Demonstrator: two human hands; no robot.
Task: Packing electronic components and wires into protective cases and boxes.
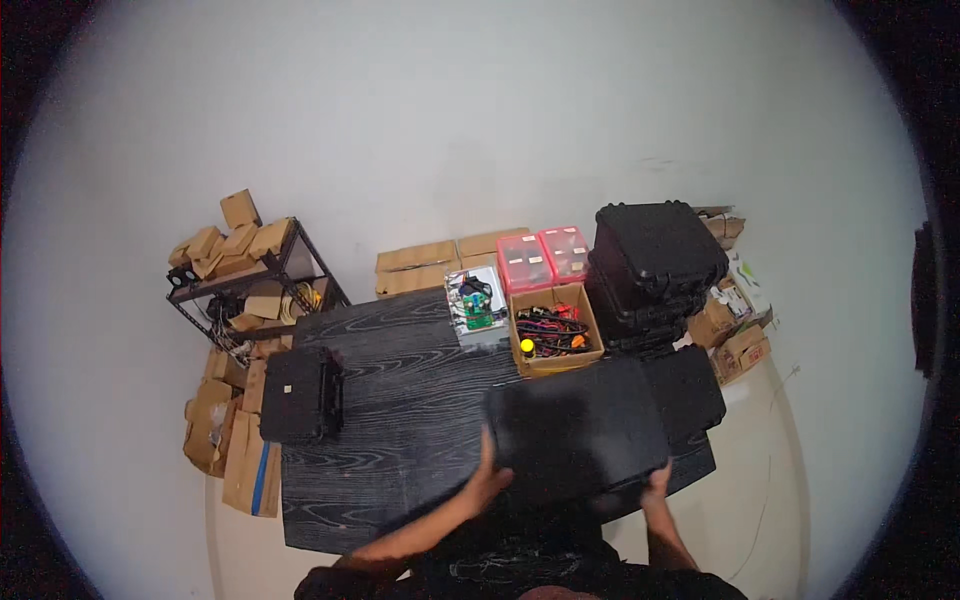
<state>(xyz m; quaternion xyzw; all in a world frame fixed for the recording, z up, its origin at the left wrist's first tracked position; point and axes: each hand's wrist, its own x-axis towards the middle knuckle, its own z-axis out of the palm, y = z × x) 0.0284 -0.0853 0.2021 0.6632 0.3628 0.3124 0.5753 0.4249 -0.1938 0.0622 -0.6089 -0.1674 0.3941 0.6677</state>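
Observation:
A large black hard case [580, 425] is between my two hands, its broad dark face turned up. My left hand [485, 475] grips its left side, thumb pointing up along the edge. At its lower right corner my right hand [656, 490] is closed on the side; part of those fingers is hidden behind the case. The case covers the near right part of the dark wood-grain table [390, 400]. Whether it rests on the table or is held above it, I cannot tell. Another black case [690, 390] lies just beyond its right side.
An open cardboard box [560, 366] of cables stands behind the held case. Near it are a green circuit board [482, 308] and red-lidded clear boxes [525, 262]. Black cases [660, 250] are stacked at the right. A smaller black case [298, 395] sits left, near a shelf [230, 280].

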